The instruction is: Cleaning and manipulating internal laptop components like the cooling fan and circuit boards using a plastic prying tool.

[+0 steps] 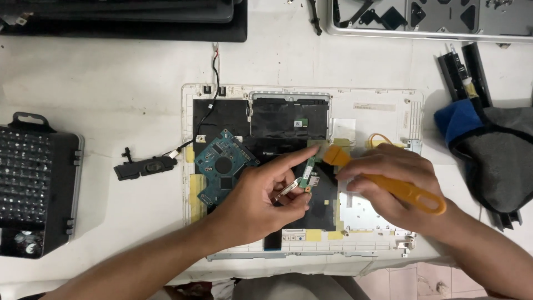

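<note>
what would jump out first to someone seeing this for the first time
At centre, the right hand grips an orange pry tool, its flat tip at a small green circuit board pinched by the left hand. Both hover over an opened white laptop shell; a screwdriver bit case lies at far left.

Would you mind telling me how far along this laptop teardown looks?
Done: a speaker lies outside the white shell. In hand: left hand holds a small green board; right hand works an orange pry tool beside it. Left: the blue circuit board remains inside.
</note>
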